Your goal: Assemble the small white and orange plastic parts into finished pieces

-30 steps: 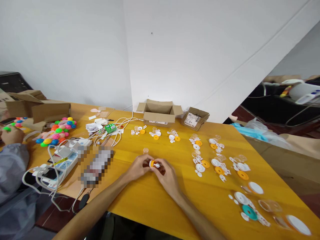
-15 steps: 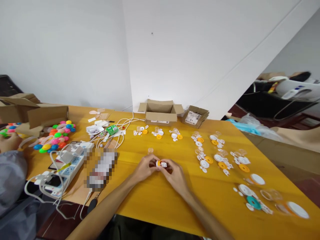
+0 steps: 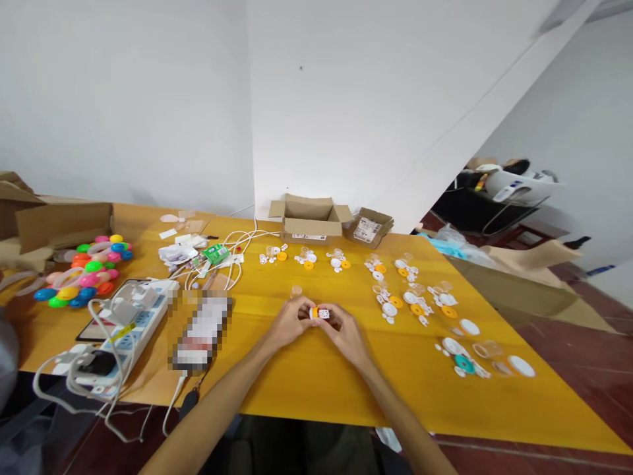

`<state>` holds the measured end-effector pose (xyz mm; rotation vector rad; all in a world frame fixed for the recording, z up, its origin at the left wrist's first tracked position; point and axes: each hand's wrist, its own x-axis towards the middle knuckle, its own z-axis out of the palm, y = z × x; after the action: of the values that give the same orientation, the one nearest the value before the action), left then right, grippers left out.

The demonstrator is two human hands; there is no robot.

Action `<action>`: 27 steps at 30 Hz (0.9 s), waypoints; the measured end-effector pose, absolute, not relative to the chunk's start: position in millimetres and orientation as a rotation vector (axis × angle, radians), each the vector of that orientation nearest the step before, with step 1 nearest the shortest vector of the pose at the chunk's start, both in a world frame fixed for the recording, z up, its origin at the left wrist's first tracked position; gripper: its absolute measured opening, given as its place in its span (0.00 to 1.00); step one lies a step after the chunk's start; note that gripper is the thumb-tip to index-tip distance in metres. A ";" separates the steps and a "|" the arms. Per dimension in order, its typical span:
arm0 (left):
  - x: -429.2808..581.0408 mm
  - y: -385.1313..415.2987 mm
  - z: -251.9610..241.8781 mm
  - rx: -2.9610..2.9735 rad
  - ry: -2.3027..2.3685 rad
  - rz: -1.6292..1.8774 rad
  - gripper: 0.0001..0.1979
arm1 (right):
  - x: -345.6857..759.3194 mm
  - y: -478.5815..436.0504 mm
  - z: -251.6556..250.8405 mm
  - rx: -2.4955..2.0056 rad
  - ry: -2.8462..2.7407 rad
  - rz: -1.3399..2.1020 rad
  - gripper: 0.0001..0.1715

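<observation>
In the middle of the table my left hand (image 3: 288,322) pinches a small round orange-and-white plastic part (image 3: 314,313). Fingers of my right hand (image 3: 347,334) close on a white piece with dark dots or holes (image 3: 324,314), which meets the orange part's right side. A small clear plastic cup (image 3: 296,291) stands just beyond my left hand. To the right lie sets of similar parts: orange discs (image 3: 395,302), white round caps (image 3: 389,309), clear cups and dotted white pieces. One set has a teal ring (image 3: 464,363).
An open cardboard box (image 3: 310,227) and a smaller carton (image 3: 370,227) stand by the wall. At left are a power strip (image 3: 143,336) with tangled cables, a blurred-out phone (image 3: 202,330) and colourful beaded balls (image 3: 89,280). A grey sleeve (image 3: 7,356) shows at the left edge.
The view has turned slightly, so the table sets at right appear further left. My hands stay together with the parts between them; the other person's hand has left the picture.
</observation>
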<state>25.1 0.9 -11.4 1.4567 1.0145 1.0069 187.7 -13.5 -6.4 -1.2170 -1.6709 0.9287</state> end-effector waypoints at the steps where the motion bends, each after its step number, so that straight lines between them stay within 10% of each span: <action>1: 24.8 1.2 -11.3 1.459 1.014 1.012 0.16 | 187.8 -14.0 -5.4 -1.198 -1.673 0.932 0.19; 27: 19.4 -4.4 -23.2 1.525 0.937 1.082 0.20 | 191.3 -13.0 -27.5 -0.982 -1.719 0.781 0.15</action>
<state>19.4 -4.4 -23.2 1.5254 0.9372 1.0825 191.3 -13.0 -27.5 -0.9820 -1.7191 0.7808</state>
